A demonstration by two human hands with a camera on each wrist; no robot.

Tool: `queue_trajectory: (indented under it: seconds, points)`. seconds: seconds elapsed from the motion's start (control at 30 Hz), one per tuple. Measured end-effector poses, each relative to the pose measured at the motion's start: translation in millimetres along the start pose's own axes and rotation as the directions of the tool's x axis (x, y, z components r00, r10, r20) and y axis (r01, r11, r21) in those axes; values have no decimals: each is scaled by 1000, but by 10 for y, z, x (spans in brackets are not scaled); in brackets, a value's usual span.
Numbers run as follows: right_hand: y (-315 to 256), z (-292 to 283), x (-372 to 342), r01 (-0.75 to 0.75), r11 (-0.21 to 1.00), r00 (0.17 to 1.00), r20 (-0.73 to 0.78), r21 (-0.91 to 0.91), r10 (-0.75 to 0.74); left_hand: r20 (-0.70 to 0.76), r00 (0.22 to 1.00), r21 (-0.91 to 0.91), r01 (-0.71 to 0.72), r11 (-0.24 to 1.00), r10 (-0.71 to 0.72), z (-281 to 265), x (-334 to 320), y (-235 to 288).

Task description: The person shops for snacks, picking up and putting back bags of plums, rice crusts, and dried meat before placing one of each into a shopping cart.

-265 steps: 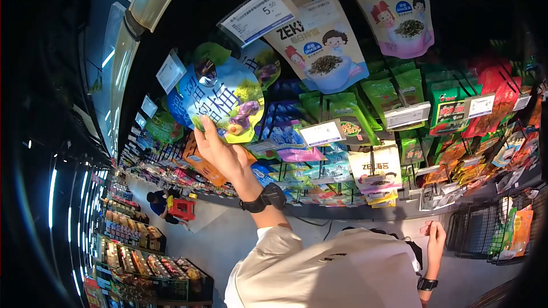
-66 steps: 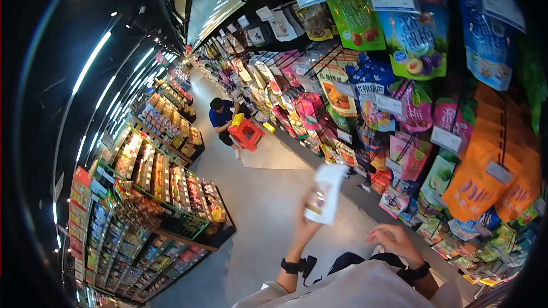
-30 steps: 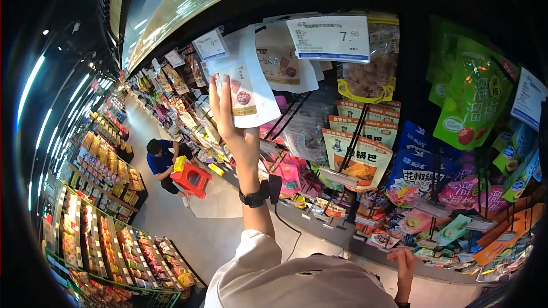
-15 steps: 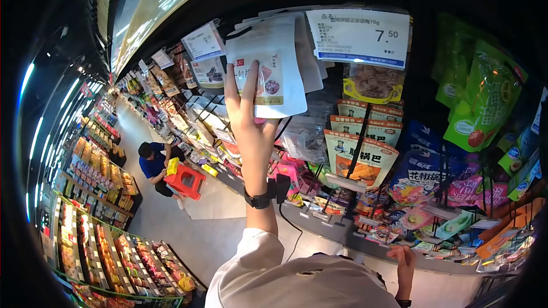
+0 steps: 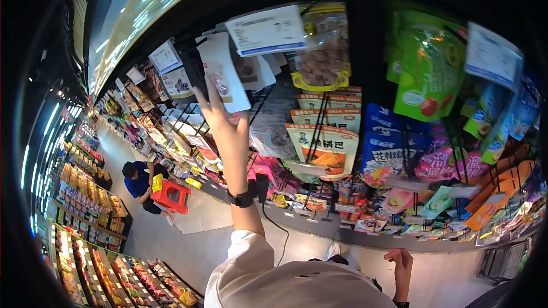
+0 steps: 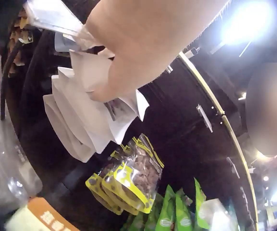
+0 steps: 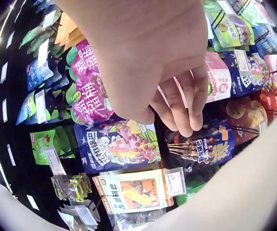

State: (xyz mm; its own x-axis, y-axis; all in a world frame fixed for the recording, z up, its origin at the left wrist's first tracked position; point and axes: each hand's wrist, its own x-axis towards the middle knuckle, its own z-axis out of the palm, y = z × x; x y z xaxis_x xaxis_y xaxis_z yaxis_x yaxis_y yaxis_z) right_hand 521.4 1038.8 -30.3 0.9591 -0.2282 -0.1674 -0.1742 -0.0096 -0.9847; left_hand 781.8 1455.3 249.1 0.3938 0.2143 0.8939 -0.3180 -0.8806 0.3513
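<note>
In the head view, my left hand [image 5: 228, 134] reaches up to the rack, its fingers straight and spread against the lower left part of a white pouch [image 5: 229, 82] with a dark round picture. That pouch hangs slightly tilted, with more white pouches behind it. The left wrist view shows my left hand [image 6: 138, 48] over the row of white pouches [image 6: 83, 113]; its fingertips are mostly hidden. My right hand [image 5: 401, 268] is low at my right side, loosely bent, holding nothing. In the right wrist view, the right hand [image 7: 143, 62] hangs with relaxed fingers before the rack.
Clear bags with yellow edges [image 5: 322, 51] and green pouches [image 5: 431, 74] hang to the right, rice-cracker packs [image 5: 325, 148] below. A crouching person [image 5: 137, 179] is beside a red stool [image 5: 171, 197] in the aisle. A wire basket [image 5: 505, 259] stands at lower right.
Earlier my left hand was at a blue plum pouch, then held a white packet over the aisle. Since half a second ago the white pouch has swung back, and the view has shifted right.
</note>
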Motion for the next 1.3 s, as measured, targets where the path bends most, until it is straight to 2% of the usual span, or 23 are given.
queue_trajectory:
  seconds: [0.13,0.23,0.3,0.4,0.57,0.7,0.8,0.87,0.9,0.93,0.97,1.0,1.03,1.07,1.1,1.13,1.2,1.23,1.3]
  points:
    - [121,-376,-250,-1,1000,1000,-11,8,1,-24,1000,59,8,998,-7,-169,-258,398]
    - [240,-774,-565,14,999,999,-33,29,-13,-53,999,11,-6,1000,6,-292,-560,857]
    - [342,-1119,-837,18,998,998,-68,63,-14,-18,1000,-26,-19,999,18,-391,-820,1246]
    - [561,-1772,-1324,31,998,992,-125,51,-24,3,999,-71,-51,996,51,-477,-1242,2017]
    - [1019,-2970,-2136,-56,997,962,-266,51,68,105,985,-179,-114,977,134,-398,-1937,3244]
    - [910,-3685,-2550,-85,991,922,-368,104,118,230,953,-373,-101,922,197,-383,-2349,4300]
    - [1148,-4185,-2660,9,983,910,-409,183,68,280,927,-415,-119,902,251,-146,-2661,4892]
    - [1207,-4465,-2709,34,997,900,-436,73,1,287,929,-480,-70,875,232,96,-2871,5315]
    - [1223,-4635,-2765,24,1000,876,-482,17,-13,340,915,-491,-22,871,215,165,-2963,5606]
    - [1274,-4804,-2791,36,999,860,-510,27,-17,351,903,-484,-51,874,247,386,-3118,5775]
    - [1275,-4968,-2858,9,1000,847,-532,-8,-11,399,889,-546,35,837,223,517,-3272,6080]
    - [1116,-5093,-2926,-22,999,823,-566,50,46,453,843,-607,53,793,290,626,-3400,6415]
    - [1131,-5308,-3016,-41,998,806,-589,43,58,428,831,-629,-8,778,355,894,-3584,6687]
    - [1225,-5511,-3109,-52,998,790,-610,39,65,512,779,-723,163,671,362,1035,-3798,7033]
    - [1289,-5726,-3215,-57,992,743,-659,112,118,545,744,-706,156,691,388,1149,-3956,7441]
    - [1336,-5927,-3311,-39,983,702,-694,181,156,568,709,-735,209,644,418,1416,-4195,7757]
    - [1358,-6373,-3484,-74,975,553,-805,212,217,627,585,-752,283,595,515,1674,-4573,8595]
    - [1432,-6432,-3536,-97,969,501,-830,226,244,601,510,-798,332,504,616,1842,-4810,8834]
    - [1460,-6769,-3714,-38,960,399,-877,277,269,578,257,-805,334,490,775,1994,-5234,9554]
